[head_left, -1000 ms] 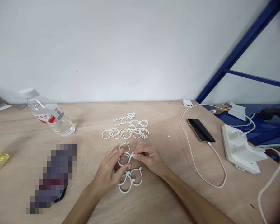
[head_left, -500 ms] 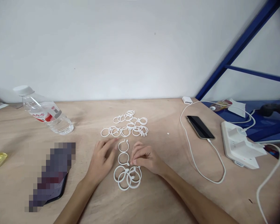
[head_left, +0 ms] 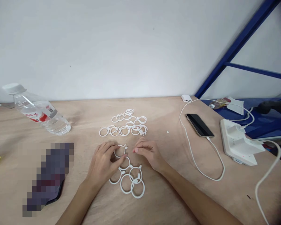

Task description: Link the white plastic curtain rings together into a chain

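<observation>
Grips, seemingly, the top ring [head_left: 125, 151] with the left hand [head_left: 105, 160], using a fingertip at one edge and the thumb near the other, low over the table [head_left: 135, 213] and between both hands. Appears to be at the step of taking hold of one ring; calls, probably, for a steady pinch and for bringing the right hand [head_left: 135, 151] in to the ring's ends. Looks thin, round and white, with small nubs where the ends meet; cannot tell whether fastened. Holds the right hand narrow just beside, with fingertips drawn together and nothing clearly visible between. Overlaps, nearer the body, among loose near rings [head_left: 132, 184]; spreads, toward the wall, into a far pile [head_left: 142, 132].
</observation>
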The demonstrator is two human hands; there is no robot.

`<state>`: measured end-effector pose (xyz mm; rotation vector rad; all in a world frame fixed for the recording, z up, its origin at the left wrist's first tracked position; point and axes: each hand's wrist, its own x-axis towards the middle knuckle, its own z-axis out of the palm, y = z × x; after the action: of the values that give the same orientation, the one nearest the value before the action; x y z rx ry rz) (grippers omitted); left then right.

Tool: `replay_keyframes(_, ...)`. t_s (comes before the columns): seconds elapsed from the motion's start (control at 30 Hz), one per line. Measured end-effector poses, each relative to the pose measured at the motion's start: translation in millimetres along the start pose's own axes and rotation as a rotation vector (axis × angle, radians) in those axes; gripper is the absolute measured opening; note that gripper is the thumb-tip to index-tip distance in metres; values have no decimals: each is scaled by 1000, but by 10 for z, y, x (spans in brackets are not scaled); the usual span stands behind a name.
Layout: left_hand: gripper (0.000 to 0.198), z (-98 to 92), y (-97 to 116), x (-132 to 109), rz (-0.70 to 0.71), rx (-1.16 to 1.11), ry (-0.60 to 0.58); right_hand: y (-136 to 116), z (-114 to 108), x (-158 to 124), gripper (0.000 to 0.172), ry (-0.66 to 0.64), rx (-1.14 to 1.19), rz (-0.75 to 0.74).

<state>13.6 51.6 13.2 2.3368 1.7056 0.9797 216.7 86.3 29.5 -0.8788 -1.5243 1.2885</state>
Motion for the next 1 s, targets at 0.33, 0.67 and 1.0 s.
replay_keyframes(0.33,19,-30,103,-14,107,-131,200,85,48,-16,14,79,-99,-7)
replay_keyframes(0.67,43,-54,169,-22,292,-123,291,30,55,-15,8,-66,-78,-112)
replay_keyframes(1.0,48,-57,142,-20,148,-253,97,58,38,-22,14,-20,-46,-43)
